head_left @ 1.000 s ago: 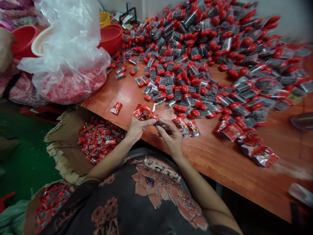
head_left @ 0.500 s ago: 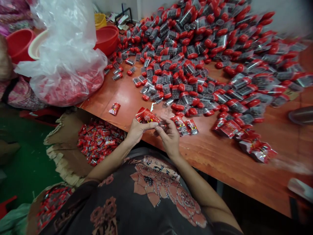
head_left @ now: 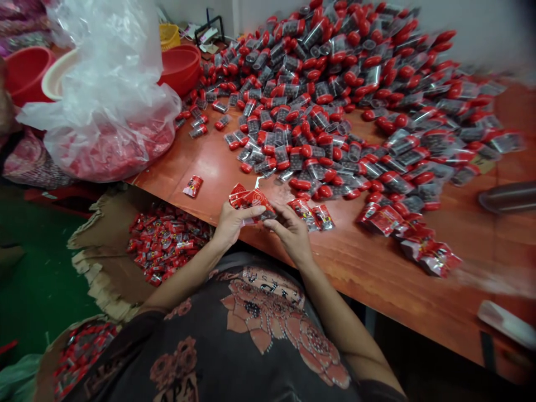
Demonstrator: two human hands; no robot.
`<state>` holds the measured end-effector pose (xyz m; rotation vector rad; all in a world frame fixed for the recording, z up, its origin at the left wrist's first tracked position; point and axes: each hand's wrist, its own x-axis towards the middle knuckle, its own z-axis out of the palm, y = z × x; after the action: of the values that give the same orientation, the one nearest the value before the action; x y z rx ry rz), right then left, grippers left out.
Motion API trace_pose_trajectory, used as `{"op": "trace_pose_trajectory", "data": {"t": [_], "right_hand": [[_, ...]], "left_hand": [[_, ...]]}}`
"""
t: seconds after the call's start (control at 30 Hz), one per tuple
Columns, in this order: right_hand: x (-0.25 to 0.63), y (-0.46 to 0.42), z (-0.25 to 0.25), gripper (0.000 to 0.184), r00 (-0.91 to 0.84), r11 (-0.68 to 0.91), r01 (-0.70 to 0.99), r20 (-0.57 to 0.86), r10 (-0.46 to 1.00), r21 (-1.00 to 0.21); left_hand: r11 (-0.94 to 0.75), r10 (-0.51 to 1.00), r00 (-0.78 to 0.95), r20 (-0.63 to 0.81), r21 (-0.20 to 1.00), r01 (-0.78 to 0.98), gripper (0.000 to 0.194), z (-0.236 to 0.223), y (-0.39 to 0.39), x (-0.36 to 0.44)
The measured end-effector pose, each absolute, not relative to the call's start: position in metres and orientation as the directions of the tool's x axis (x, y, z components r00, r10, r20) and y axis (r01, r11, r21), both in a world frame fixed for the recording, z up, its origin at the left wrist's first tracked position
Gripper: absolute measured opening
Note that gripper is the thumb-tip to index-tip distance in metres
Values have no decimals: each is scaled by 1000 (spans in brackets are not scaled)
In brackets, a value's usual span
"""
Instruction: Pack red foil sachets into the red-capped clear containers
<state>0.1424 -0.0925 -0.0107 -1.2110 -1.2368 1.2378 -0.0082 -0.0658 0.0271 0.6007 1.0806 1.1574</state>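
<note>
My left hand is closed round a bunch of small red printed sachets at the near edge of a red-brown table. My right hand is right beside it, fingers pinched at the right end of the bunch, on a small dark item that I cannot make out. Two more red sachets lie on the table just past my right hand. A big heap of clear tubes with red caps covers the far half of the table.
A torn cardboard box full of red sachets sits to my lower left. A single sachet lies alone on the table. More sachets lie to the right. A clear plastic bag and red basins stand at left.
Both hands stay together at the table edge; the sachet bunch has tilted slightly and my right fingers have closed in on its end. The view has shifted a little.
</note>
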Motion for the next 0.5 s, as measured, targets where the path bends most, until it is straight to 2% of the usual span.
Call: {"op": "trace_pose_trajectory", "data": {"t": [0.13,0.23,0.33,0.43,0.5], "right_hand": [[140,-94,-14,27,54,-76,-52,-79,995,-996],[140,-98,-16,27,31,-173,-134,-178,983,-976],[144,-103,-22,30,25,-263,-144,-269,963,-954],[151,-111,-30,30,77,-281,-53,-285,956,-958],[158,-116,-35,27,160,-201,135,-179,971,-970]], "left_hand": [[311,937,-29,-347,871,-381,27,22,-70,-6],[320,937,-20,-350,878,-356,28,14,-75,-2],[339,933,9,-360,872,-352,29,4,-80,0],[396,909,35,-415,837,-376,33,-6,-81,0],[449,881,35,-472,811,-375,36,-13,-80,-2]]}}
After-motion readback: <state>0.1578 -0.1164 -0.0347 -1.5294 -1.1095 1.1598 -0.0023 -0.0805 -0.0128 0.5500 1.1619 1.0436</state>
